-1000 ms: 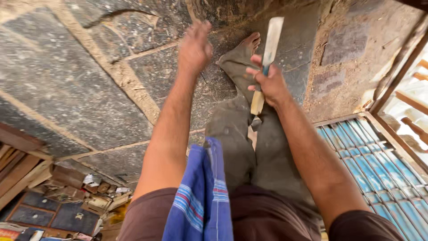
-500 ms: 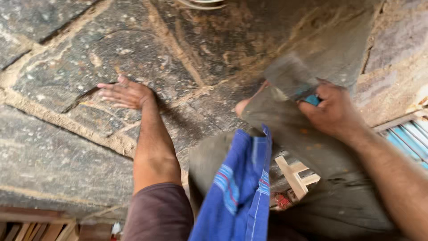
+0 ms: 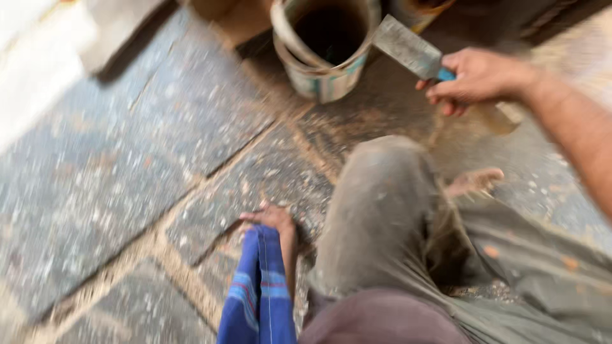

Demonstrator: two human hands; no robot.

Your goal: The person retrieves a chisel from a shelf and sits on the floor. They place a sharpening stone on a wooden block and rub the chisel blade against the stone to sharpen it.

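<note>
My right hand [image 3: 478,79] grips a wide flat metal blade [image 3: 407,47] by its blue and wooden handle, held up in the air at the upper right. The blade's end points toward a round bucket [image 3: 322,69] with a dark inside at the top middle. My left hand [image 3: 273,218] rests flat on the grey stone floor [image 3: 127,165] beside my bent knee [image 3: 382,191]. A blue striped cloth [image 3: 260,293] hangs down in front of my left forearm and hides most of it. The picture is blurred by motion.
The floor is made of grey stone slabs with sandy joints [image 3: 191,191] and dust on them. My bare foot [image 3: 475,181] lies to the right of the knee. A pale block [image 3: 115,25] stands at the top left.
The view has swung so the bucket now shows at the top. My right hand has lifted the blade up and away from my leg. My left hand has drawn back close to my knee.
</note>
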